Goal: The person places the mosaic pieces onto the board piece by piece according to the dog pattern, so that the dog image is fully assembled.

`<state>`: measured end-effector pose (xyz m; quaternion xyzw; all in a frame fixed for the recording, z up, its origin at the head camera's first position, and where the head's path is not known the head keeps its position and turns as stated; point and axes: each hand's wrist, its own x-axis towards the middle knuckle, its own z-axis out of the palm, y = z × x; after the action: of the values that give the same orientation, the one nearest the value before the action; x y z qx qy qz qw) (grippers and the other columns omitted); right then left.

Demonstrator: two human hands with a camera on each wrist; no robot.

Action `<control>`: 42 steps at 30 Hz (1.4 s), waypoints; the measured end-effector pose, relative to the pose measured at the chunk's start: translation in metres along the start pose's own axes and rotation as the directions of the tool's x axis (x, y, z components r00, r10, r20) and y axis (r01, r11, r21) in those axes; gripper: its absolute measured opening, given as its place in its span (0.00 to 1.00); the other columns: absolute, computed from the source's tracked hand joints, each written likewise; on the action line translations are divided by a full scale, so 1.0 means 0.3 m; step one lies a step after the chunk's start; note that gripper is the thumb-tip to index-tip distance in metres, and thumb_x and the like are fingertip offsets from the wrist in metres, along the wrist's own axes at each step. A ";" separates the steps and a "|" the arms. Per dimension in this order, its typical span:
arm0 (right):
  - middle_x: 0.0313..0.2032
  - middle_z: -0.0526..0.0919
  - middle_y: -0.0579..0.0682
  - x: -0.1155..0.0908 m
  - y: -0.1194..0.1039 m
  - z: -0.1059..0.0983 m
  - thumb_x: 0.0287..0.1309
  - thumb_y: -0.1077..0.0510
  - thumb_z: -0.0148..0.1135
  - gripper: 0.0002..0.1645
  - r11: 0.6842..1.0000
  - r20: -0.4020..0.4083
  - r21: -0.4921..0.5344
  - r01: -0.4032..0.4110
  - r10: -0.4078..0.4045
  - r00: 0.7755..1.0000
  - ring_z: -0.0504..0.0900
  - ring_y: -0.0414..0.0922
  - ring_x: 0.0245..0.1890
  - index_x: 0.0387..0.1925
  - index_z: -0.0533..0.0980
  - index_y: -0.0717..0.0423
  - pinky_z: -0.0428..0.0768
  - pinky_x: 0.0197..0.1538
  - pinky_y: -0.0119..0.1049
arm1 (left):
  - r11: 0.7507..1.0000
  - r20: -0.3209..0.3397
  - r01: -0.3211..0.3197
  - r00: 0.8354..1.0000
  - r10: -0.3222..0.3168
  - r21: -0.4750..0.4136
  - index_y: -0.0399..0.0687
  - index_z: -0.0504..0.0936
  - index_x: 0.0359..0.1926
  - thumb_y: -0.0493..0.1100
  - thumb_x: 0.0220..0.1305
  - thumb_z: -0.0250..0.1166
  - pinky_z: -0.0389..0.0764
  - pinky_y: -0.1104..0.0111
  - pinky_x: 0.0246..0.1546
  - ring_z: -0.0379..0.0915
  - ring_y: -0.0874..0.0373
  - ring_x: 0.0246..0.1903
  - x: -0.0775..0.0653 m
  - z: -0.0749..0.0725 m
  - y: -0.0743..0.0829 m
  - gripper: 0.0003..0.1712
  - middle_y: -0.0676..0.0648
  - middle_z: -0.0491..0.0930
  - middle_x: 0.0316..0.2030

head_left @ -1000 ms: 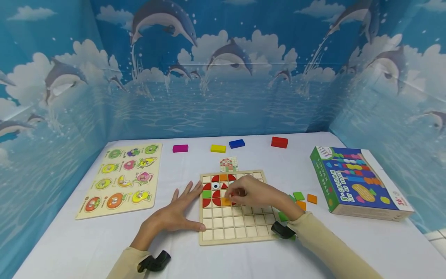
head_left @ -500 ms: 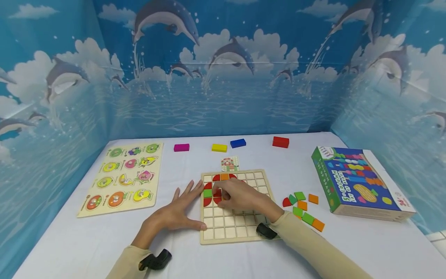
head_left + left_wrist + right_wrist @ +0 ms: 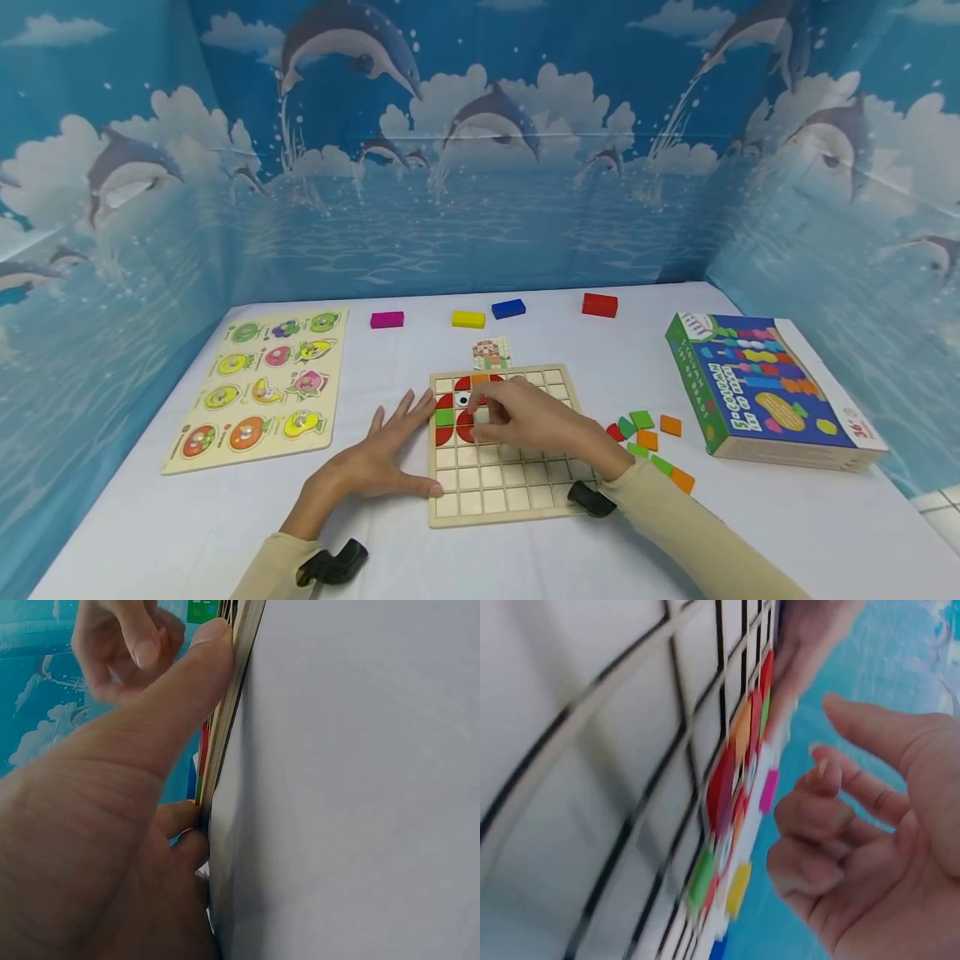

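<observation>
My left hand is spread at the left edge of a wooden grid board, its thumb and fingertips right at the rim. Quarter-round red tiles, a green square tile, an orange tile and a round eye tile fill cells in the upper left of the board. Over these tiles hovers my right hand, partly covering them. In the right wrist view its thumb and index finger stand apart with nothing between them, and an orange tile shows on the board.
Loose green tiles and orange tiles lie right of the board. A pattern card is behind it, with colored blocks farther back. A fruit puzzle board sits left, a blue-green box right.
My right hand has come off an orange tile on the board, moved left across the tiles, then slightly back to the right. The left hand has stayed at the board's edge.
</observation>
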<state>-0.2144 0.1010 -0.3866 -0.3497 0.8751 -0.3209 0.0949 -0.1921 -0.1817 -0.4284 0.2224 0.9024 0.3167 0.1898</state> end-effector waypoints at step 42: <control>0.26 0.74 0.42 -0.386 0.333 -0.240 0.60 0.58 0.81 0.11 0.963 0.091 0.078 -0.258 0.251 0.964 0.75 0.40 0.30 0.39 0.83 0.53 0.75 0.31 0.27 | 0.999 -0.013 0.003 1.000 -0.003 -0.040 0.55 0.52 0.88 0.61 0.50 0.87 0.22 0.42 0.83 0.23 0.48 0.87 -0.004 0.000 0.008 0.73 0.52 0.42 0.88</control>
<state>-0.2121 0.2694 -0.4001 -0.2423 0.8930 -0.3307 0.1857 -0.1905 -0.1805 -0.4265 0.2150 0.8975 0.3358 0.1886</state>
